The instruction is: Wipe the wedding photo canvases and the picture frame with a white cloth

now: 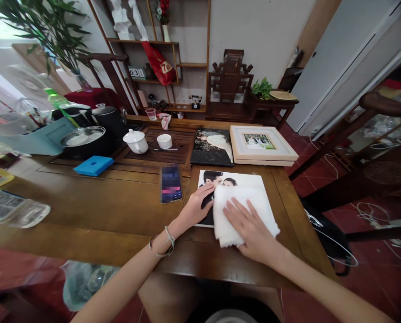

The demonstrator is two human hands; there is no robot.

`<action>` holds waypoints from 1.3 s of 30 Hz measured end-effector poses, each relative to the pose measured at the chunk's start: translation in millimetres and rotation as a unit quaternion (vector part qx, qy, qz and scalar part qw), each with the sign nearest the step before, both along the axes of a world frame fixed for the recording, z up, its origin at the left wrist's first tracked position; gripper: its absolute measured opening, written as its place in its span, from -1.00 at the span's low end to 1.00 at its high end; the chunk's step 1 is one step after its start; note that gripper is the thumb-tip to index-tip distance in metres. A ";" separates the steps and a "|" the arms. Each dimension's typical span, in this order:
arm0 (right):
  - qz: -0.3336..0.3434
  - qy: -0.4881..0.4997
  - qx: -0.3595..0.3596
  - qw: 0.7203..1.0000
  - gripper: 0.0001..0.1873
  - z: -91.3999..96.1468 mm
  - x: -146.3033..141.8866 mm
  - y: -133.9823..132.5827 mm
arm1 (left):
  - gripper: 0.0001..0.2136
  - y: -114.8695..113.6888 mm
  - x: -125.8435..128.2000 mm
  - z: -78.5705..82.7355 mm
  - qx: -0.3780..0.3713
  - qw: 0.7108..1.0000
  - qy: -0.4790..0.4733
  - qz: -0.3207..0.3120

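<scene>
- White cloth (225, 231) is lying beneath your right hand (250, 224), whose slightly parted fingers are pressing flat rather than gripping.
- Your left hand (200, 202) is resting on the panel's left side, near the cloth's edge, fingers extended, thumb apart, grasping nothing.
- The photo panel (244, 180) is lying face up before you on the wooden table (119, 197), with the cloth covering its lower right and overhanging its near edge.
- Wiping is apparently going on; the top strip is lying uncovered, but whether it is clean, you cannot tell from here.
- Beyond, a dark picture (212, 147) and a framed photo (281, 143) are sitting untouched; whether they are done or waiting isn't showing.
- Leftward, a phone (171, 183) is lying near your left hand.
</scene>
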State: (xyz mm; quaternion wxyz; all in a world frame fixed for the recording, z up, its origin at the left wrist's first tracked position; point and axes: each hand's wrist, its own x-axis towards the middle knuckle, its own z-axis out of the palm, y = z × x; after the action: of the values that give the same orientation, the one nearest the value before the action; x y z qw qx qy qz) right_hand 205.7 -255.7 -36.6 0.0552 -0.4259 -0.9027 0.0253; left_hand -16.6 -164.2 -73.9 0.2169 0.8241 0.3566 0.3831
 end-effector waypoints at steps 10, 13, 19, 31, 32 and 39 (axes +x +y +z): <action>-0.070 0.053 0.001 0.996 -0.19 -1.6 15.9 46.2 | -0.62 0.4 -0.9 -2.2 -0.002 1.000 0.018 0.001; -0.136 0.067 0.026 0.988 -0.25 -3.4 26.2 73.5 | -0.64 0.5 -0.8 -1.9 -0.003 1.000 0.024 0.004; -0.128 0.036 0.027 0.991 -0.21 -4.4 17.1 59.5 | -0.64 1.9 -0.4 -2.7 0.001 0.999 0.032 0.008; -0.060 0.048 0.014 0.997 -0.19 -4.0 27.1 50.4 | -0.65 2.0 -1.3 -3.5 0.018 0.999 0.035 0.000; -0.087 0.051 0.021 0.995 -0.22 -5.0 32.4 61.1 | -0.65 1.9 -1.4 -3.6 0.017 0.999 0.037 0.001; -0.195 0.006 0.060 0.979 -0.21 -7.5 26.4 63.7 | -0.65 -0.7 0.3 -0.4 0.005 1.000 0.015 0.016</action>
State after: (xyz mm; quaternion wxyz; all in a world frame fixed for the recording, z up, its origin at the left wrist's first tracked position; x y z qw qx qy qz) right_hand 232.1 -192.0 -44.1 0.0899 -0.5895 -0.8019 -0.0377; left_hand -16.3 -164.9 -74.3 0.2008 0.8249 0.3710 0.3763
